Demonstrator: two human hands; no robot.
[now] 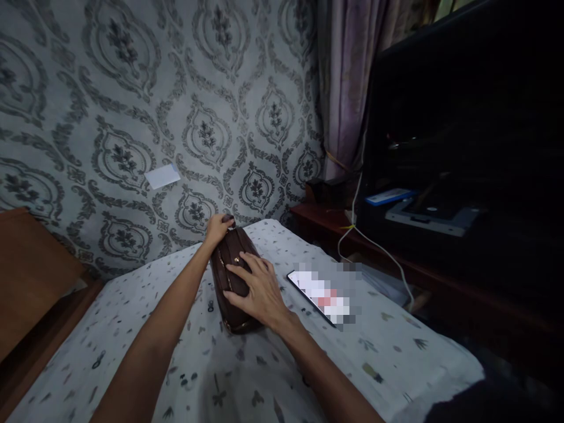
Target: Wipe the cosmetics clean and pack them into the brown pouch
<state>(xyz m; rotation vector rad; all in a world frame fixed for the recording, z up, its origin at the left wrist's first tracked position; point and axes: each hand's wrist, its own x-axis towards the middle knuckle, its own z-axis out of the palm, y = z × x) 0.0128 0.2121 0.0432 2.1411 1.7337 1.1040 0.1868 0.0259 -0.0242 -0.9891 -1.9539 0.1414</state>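
Observation:
A dark brown leather-look handbag with gold-coloured zips and a small gold emblem lies on the patterned white bed sheet. At its far end, my left hand is closed around a dark handle or strap; part of the grip is hidden. My right hand rests on the bag's upper face, fingers spread and stretched out. Just right of that hand, a phone with a lit screen lies on the sheet, partly pixelated.
Patterned wallpaper with a white switch plate or card rises behind the bed. A wooden panel stands at left. On the right are a dark cabinet or screen, a hanging white cable, a blue-edged flat item and a purple curtain.

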